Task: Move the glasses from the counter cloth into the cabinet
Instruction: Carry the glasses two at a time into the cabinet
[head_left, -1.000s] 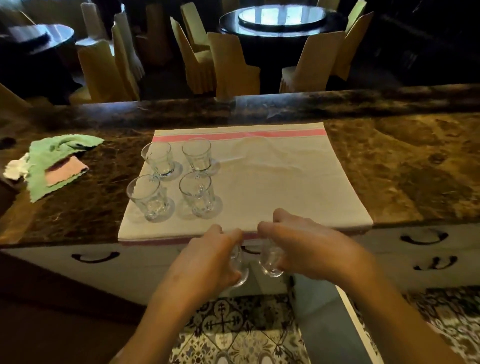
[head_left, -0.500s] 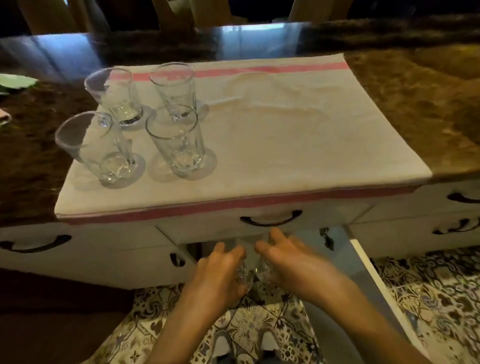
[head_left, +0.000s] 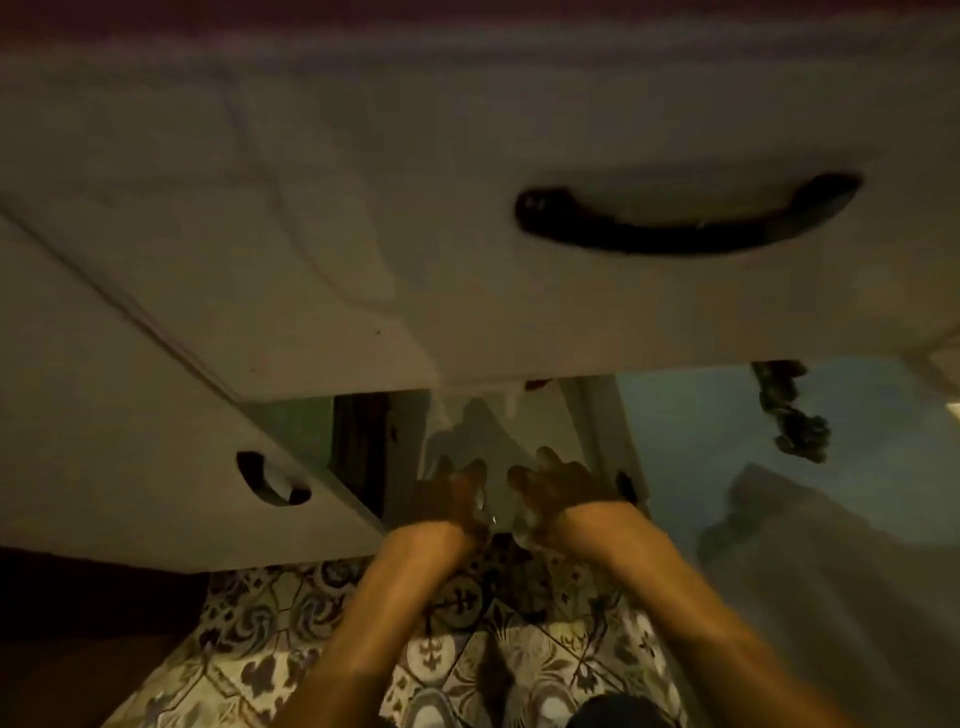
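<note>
Both hands are seen reaching into the dim opening of the cabinet (head_left: 467, 415) under the counter, side by side and near each other. The left hand (head_left: 452, 496) is curled with its fingers bent around something clear; a small glint of glass (head_left: 485, 512) is caught at its inner edge, though the outline of the glass is lost in blur and shadow. The right hand (head_left: 561, 491) is likewise cupped, fingers bent forward; whether a glass is gripped in it cannot be told.

The upper part of the view is filled by a pale drawer front (head_left: 363, 208) with a dark curved handle (head_left: 685, 218) — it overhangs the opening just above the hands. To the left, a closed cabinet door (head_left: 130, 441) with a second dark handle (head_left: 272, 480) lies just beside the left wrist. To the right, an open door panel (head_left: 779, 519) is swung outward, a dark handle (head_left: 789, 410) seen on it. Patterned floor tiles (head_left: 291, 623) are seen below the forearms — and the toes of shoes (head_left: 550, 709) at the bottom edge.
</note>
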